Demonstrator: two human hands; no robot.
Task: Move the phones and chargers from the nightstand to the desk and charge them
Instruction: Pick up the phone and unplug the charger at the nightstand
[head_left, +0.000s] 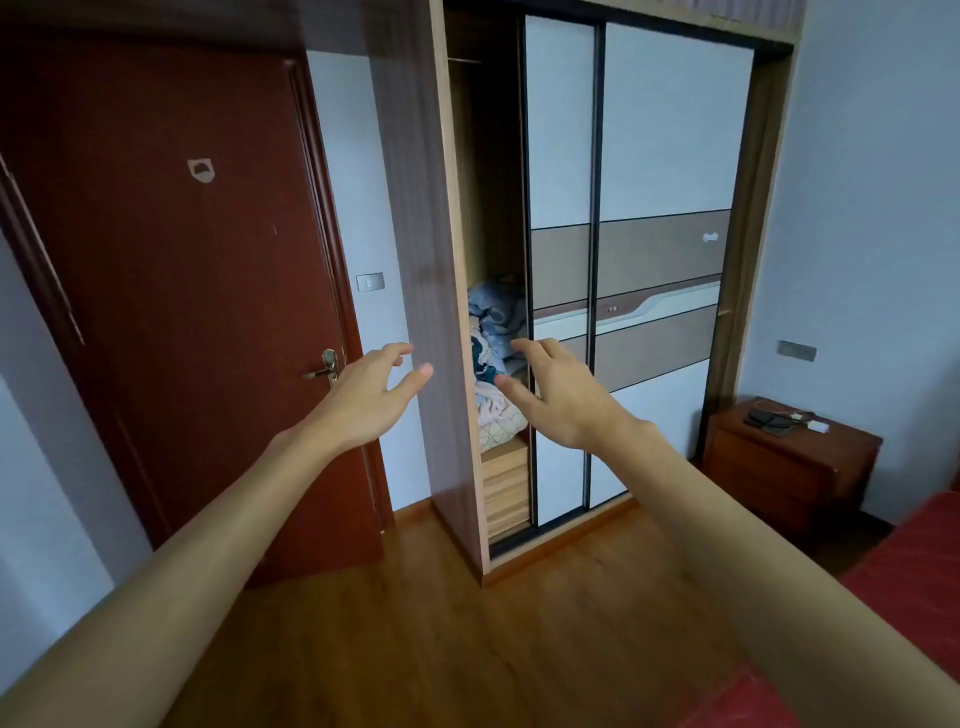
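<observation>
The phones lie as a small dark flat heap on top of the nightstand, a low reddish-brown cabinet just right of the wardrobe, against the wall. A white charger sits at the heap's right edge, with a thin pale cable looping behind the phones.

Both arms reach forward in front of the wardrobe. The left hand hangs before its brown side panel, the right hand before the edge of its sliding panel. Each has its fingers spread and loosely bent, gripping nothing, and the two are apart. Both hands are well apart from the nightstand.

Left of the wardrobe stands a dark red door, closed, with a switch on the strip of wall between them. The wardrobe's left bay is open and shows piled bedding above wooden drawers. A red bed edges in at the right, below the nightstand, beside bare wood floor. A socket is on the wall above the nightstand.

The phones are too small to count (two, perhaps more), and whether the cable is joined to the charger cannot be told. The bed is cut off by the frame, and no desk shows.
</observation>
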